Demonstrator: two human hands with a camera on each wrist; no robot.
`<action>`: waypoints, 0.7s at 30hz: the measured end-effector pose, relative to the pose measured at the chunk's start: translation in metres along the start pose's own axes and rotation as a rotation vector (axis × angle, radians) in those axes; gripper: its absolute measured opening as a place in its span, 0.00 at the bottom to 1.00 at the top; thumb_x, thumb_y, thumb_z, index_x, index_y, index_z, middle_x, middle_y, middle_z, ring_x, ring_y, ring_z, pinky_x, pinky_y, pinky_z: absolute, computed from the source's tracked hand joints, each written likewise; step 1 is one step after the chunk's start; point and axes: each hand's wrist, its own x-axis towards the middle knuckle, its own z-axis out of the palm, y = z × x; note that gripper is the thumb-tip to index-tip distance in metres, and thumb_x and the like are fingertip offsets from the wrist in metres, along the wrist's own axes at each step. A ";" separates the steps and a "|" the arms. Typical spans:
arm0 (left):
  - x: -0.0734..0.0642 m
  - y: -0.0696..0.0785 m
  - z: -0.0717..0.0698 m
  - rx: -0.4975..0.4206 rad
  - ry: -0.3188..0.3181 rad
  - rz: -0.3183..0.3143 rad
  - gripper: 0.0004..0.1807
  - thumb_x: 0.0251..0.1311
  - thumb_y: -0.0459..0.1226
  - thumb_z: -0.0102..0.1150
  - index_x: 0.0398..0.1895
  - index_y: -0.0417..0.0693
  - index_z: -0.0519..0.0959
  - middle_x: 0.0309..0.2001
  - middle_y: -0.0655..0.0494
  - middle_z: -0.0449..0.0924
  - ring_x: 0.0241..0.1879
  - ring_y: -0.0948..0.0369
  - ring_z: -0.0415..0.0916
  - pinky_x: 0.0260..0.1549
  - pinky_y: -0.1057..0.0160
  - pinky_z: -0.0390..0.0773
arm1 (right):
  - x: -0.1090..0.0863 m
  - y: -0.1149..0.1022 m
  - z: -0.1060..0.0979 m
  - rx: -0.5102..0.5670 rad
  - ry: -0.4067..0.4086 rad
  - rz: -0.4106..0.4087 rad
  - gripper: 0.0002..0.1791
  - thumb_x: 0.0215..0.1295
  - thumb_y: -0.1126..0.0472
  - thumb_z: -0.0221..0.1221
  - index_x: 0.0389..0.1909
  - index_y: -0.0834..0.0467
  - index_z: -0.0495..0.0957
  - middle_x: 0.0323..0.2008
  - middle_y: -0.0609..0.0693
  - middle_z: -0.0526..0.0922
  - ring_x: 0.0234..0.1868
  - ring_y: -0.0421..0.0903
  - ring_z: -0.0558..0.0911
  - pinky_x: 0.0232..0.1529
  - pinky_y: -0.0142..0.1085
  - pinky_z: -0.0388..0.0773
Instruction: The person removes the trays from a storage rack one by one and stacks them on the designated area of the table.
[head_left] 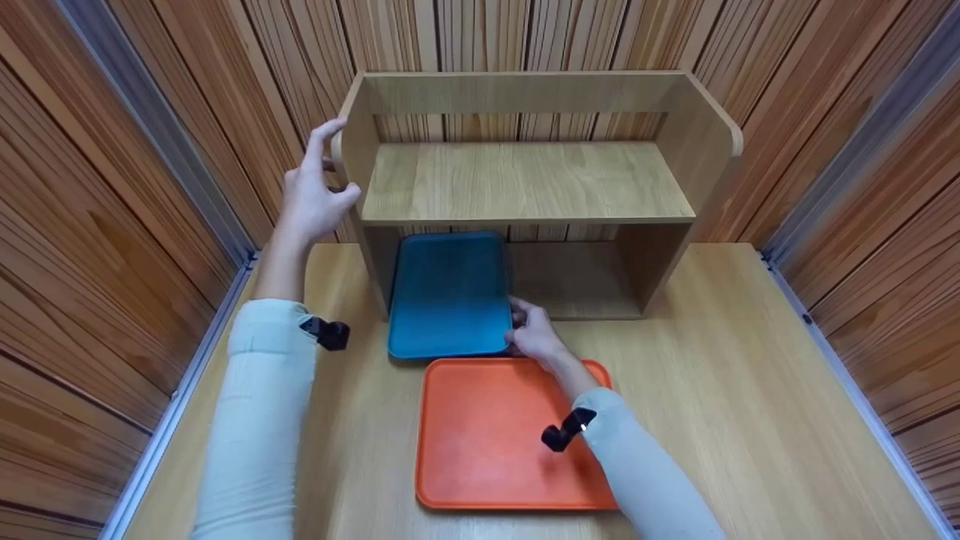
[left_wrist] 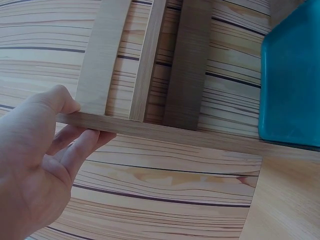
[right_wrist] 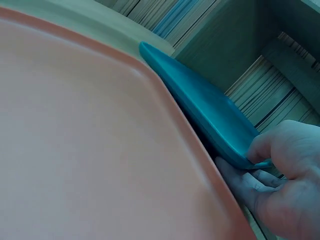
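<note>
A blue tray (head_left: 450,300) lies partly inside the lower left compartment of a wooden shelf (head_left: 525,184), its near end jutting out over the table. At its near right corner my right hand (head_left: 536,330) pinches the rim, thumb above and fingers below, as the right wrist view shows. My left hand (head_left: 319,199) holds the front edge of the shelf's left side panel (left_wrist: 150,130), thumb on one face and fingers on the other. Just in front of the blue tray, an orange tray (head_left: 495,435) rests flat on the table, partly covered by my right forearm.
Wood-patterned walls (head_left: 847,142) rise behind and on both sides of the wooden table (head_left: 750,390). Metal strips (head_left: 855,382) run along the table's side edges. The shelf's upper board (head_left: 525,180) sits above the blue tray's far part. A small black camera (head_left: 326,332) is on each wrist.
</note>
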 end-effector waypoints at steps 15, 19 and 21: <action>0.000 -0.003 -0.001 0.020 0.024 0.044 0.45 0.77 0.29 0.58 0.90 0.72 0.57 0.72 0.32 0.79 0.28 0.61 0.76 0.25 0.72 0.73 | -0.007 -0.002 -0.011 0.108 0.001 -0.008 0.42 0.73 0.78 0.53 0.88 0.60 0.63 0.57 0.64 0.79 0.36 0.47 0.85 0.43 0.39 0.93; 0.000 -0.003 0.000 0.019 0.024 0.044 0.45 0.77 0.29 0.58 0.90 0.73 0.57 0.74 0.32 0.78 0.31 0.61 0.77 0.25 0.72 0.74 | -0.010 -0.003 -0.012 0.148 0.010 0.012 0.42 0.74 0.78 0.54 0.88 0.59 0.63 0.57 0.62 0.80 0.37 0.47 0.84 0.43 0.38 0.93; -0.001 -0.003 0.000 0.021 0.020 0.040 0.46 0.77 0.29 0.58 0.90 0.73 0.56 0.74 0.32 0.77 0.33 0.59 0.78 0.26 0.72 0.75 | -0.011 -0.004 -0.012 0.171 0.012 0.019 0.41 0.75 0.78 0.54 0.88 0.58 0.63 0.57 0.62 0.80 0.37 0.47 0.82 0.43 0.38 0.93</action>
